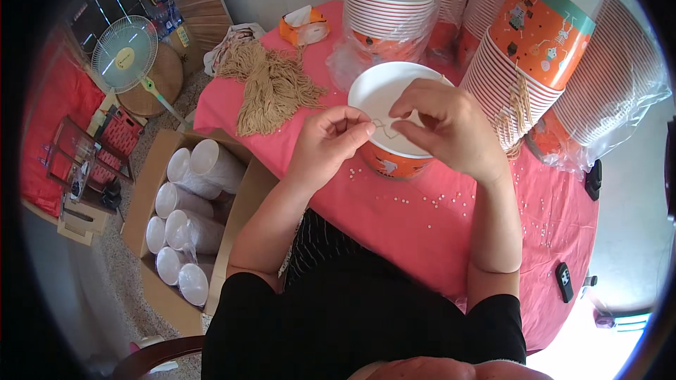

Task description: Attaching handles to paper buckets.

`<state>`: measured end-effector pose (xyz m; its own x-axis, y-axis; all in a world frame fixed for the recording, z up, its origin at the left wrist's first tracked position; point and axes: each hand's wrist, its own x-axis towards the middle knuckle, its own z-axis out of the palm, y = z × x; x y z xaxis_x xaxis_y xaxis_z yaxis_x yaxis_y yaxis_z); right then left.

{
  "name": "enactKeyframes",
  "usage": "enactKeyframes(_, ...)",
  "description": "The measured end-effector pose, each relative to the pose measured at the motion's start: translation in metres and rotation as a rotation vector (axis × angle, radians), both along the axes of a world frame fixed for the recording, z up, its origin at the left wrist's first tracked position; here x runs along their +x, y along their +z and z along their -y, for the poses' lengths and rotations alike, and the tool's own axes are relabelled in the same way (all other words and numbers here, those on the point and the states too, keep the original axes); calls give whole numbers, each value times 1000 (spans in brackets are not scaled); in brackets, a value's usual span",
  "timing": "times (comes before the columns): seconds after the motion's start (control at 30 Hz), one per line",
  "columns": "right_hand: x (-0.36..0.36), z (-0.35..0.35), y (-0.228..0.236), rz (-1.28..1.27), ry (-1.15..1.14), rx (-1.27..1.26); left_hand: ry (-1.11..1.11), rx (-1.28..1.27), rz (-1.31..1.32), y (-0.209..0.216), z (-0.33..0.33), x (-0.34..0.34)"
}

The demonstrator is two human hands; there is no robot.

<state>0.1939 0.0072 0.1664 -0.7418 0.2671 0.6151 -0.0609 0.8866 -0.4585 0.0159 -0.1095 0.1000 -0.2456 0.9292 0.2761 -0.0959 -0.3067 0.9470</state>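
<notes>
Above an open paper bucket [393,166], white inside with an orange patterned outside, both my hands work at a thin beige cord [381,127] bent into a small loop. My left hand [325,142] pinches it between thumb and fingertips at the bucket's left side. Over the right part of the rim, my right hand [458,125] is curled, its thumb and forefinger at the cord's other side; a small gap shows between those two tips. Behind my left hand lies a thick bundle of beige cords [271,88] on the pink-covered table [394,239].
Nested bucket stacks [391,10] stand at the back; a tilted stack [493,91] with hanging cords is at right. Small pale beads [436,203] lie scattered. An orange packet [304,26], a black remote [564,282], a carton [158,294] of white cups and a fan [125,56] surround me.
</notes>
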Motion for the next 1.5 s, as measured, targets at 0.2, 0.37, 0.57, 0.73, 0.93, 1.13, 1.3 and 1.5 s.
enactKeyframes(0.2, -8, 8, -4, -13, 25, 154, -74, 6, 73, -2, 0, -1)
enactKeyframes(0.37, -3, 6, 5, -18, -24, 77, -20, 55, -34, -1, 1, 2)
enactKeyframes(0.57, 6, 3, 11, -14, 2, -70, 21, 94, -117, -6, 4, -1)
enactKeyframes(0.73, -4, 10, 1, 2, 83, -109, -111, 0, 78, -5, 7, -2)
enactKeyframes(0.93, -12, 6, -8, 35, 78, -42, -58, -17, 61, -11, 10, 5)
enactKeyframes(1.13, -15, 7, -12, 17, 69, -31, -97, -1, 160, -13, 9, 7)
enactKeyframes(1.3, -14, 7, -12, 71, 75, -86, -17, 38, 96, -16, 7, 11)
enactKeyframes(1.5, -11, 6, -7, 210, 116, -301, 90, 152, -77, -15, 7, 15)
